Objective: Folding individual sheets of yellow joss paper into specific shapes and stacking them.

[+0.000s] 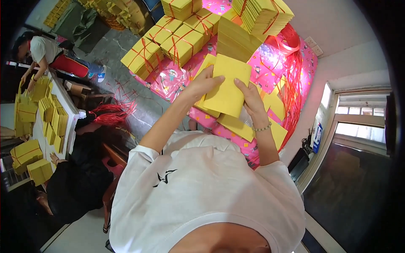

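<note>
Between my two hands is a stack of yellow paper envelopes (pixel 228 86), held above the pink table. My left hand (pixel 206 83) grips its left edge, thumb on top. On the right edge my right hand (pixel 252 98), with a beaded bracelet on the wrist, holds it with the thumb pressed on the face. How many pieces are in the stack I cannot tell. More loose yellow pieces (pixel 236 126) lie on the table under and beside my hands. Just beyond, a larger yellow stack (pixel 236 42) leans near the held one.
Yellow bundles tied with red string (pixel 181 44) stand at the table's far left. Another tied stack (pixel 270 17) rises at the back. Red strings (pixel 291 84) hang along the right side of the pink tablecloth (pixel 308 67). At left, two people work around a white table (pixel 69 101).
</note>
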### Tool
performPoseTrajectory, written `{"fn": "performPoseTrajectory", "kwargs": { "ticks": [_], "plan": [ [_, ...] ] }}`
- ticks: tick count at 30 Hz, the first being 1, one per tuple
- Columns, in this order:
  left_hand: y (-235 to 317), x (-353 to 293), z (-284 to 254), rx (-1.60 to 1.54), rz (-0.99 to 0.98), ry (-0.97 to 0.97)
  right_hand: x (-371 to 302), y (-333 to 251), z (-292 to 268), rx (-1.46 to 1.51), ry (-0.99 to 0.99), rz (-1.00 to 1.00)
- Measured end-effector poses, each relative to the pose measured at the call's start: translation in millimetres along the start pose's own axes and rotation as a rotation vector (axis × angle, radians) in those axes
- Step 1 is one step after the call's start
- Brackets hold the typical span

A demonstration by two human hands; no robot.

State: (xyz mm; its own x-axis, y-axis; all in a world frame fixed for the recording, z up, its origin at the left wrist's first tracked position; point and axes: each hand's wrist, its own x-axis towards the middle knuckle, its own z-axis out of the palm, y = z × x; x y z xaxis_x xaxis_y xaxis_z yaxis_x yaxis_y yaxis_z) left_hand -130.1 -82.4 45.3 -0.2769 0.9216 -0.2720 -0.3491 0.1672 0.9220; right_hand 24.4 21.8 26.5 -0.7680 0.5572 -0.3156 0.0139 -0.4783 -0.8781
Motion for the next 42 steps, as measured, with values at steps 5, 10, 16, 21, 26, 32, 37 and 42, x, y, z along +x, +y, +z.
{"fn": "performPoseTrajectory", "kwargs": {
  "ticks": [5, 10, 16, 21, 26, 32, 37, 42],
  "plan": [
    [-5, 10, -1, 0.040, -0.052, 0.050, 7, 1, -2, 0.029, 0.007, 0.055],
    [-4, 12, 1, 0.068, -0.078, 0.085, 7, 1, -2, 0.085, 0.002, 0.022],
    [-2, -2, 8, 0.029, 0.124, 0.064, 0, -2, 0, -0.159, -0.003, -0.154],
    [-16, -11, 17, -0.001, 0.387, 0.122, -5, -4, 2, -0.193, -0.057, -0.222],
    [-15, -24, 20, -0.002, 0.441, 0.119, -11, -9, 10, -0.264, -0.045, -0.343],
    [-21, -27, 18, 0.227, 0.488, 0.184, -12, -12, 8, -0.167, 0.061, -0.443],
    [-19, -29, 22, -0.034, 0.442, 0.113, -14, -18, 22, -0.049, 0.135, -0.458],
    [-22, -35, 23, -0.023, 0.370, 0.132, -9, -10, 17, -0.152, 0.192, -0.432]
  ]
}}
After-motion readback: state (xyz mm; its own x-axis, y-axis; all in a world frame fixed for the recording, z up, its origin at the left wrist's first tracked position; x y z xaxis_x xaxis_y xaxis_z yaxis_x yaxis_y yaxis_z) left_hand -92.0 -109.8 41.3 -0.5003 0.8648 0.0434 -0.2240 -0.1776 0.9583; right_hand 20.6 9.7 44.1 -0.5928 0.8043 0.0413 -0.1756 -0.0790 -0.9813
